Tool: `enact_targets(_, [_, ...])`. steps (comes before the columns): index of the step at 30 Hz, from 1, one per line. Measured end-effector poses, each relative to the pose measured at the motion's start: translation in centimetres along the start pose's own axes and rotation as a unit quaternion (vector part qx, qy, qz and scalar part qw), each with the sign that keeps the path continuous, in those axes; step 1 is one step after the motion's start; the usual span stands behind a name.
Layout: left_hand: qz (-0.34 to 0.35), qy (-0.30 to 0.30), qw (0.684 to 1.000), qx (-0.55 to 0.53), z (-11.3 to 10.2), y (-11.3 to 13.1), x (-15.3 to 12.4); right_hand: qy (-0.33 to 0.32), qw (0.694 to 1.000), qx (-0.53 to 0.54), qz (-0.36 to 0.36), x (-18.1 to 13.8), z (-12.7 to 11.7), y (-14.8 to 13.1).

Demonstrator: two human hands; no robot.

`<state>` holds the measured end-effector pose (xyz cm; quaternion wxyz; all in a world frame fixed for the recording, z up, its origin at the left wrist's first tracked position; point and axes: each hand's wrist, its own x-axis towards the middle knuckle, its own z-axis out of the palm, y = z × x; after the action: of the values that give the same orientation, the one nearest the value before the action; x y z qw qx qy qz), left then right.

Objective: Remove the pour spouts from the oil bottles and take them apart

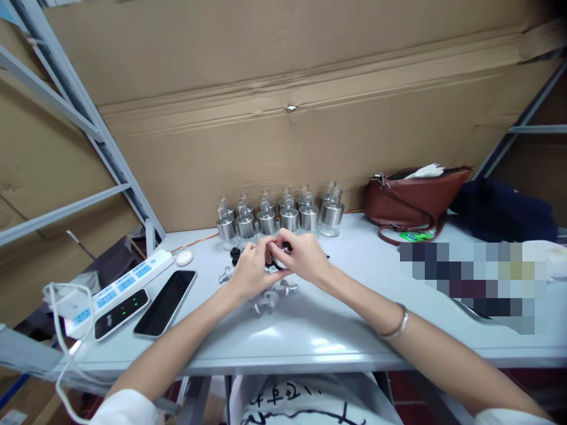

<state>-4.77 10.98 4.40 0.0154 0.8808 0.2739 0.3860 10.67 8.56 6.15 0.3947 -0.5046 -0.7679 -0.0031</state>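
My left hand [251,270] and my right hand [306,256] meet over the middle of the table, fingers bent and fingertips together. Between them sits something small and dark, mostly covered by the fingers, so its kind cannot be made out. Just beneath the hands lie several silvery-grey stopper-like parts [267,298], some hidden by the left hand. Small black round pieces [234,255] lie to the left of my left hand. Behind both hands stand several clear glass bottles [266,219] with metal bands and narrow necks, upright in two rows.
On the left lie a phone [166,302], a black device with green lights [121,314], a power strip [144,270] and a round white object [184,258]. A brown bag [411,200] stands at the back right, near dark cloth [502,209]. Cardboard [283,141] walls the back.
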Motion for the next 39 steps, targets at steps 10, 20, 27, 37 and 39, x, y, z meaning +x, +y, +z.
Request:
enact_targets(10, [0.021, -0.036, 0.995, -0.091, 0.2, 0.7, -2.3, 0.04, 0.959, -0.029, -0.279, -0.9, -1.6, 2.9])
enact_targets(20, [-0.04, -0.087, 0.954, -0.283, 0.8, 1.1, -2.5, 0.149, 0.898, -0.092, -0.404, -0.6, -2.2, 2.6])
enact_targets(27, [-0.068, -0.128, 0.903, -0.405, 1.1, 1.3, -2.6, 0.132, 0.906, -0.109, -0.388, -0.7, -1.8, 2.7])
enact_targets(37, [-0.065, -0.141, 0.95, -0.273, 0.7, 1.7, -2.6, 0.152, 0.904, -0.077, -0.392, -0.8, -1.8, 2.4])
enact_targets(39, [-0.049, -0.134, 0.957, -0.251, 0.3, 2.0, -2.4, 0.162, 0.9, -0.076, -0.396, -0.8, -1.9, 2.2])
